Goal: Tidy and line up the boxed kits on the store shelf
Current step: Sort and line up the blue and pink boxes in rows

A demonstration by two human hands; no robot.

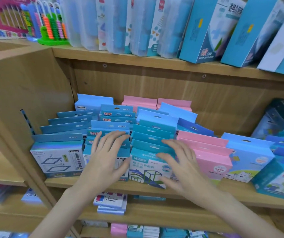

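Rows of boxed kits stand front to back on the middle wooden shelf [86, 183]. A blue row with a frame drawing on the front box [57, 160] is at the left. My left hand [106, 155] lies flat, fingers spread, on the tops of the second blue row [110, 127]. My right hand [180, 165] rests with fingers apart against the front teal box [148, 170] of the third row, which sits slightly skewed. Pink boxes [211, 157] and a light blue box [251, 158] stand to the right. Neither hand grips anything.
The upper shelf [137, 60] carries clear plastic cases, leaning blue boxes [198, 30] and a colourful abacus [51, 26]. A curved wooden side panel [17, 93] bounds the shelf at left. More boxes crowd the right end [278, 179] and the lower shelves [110, 201].
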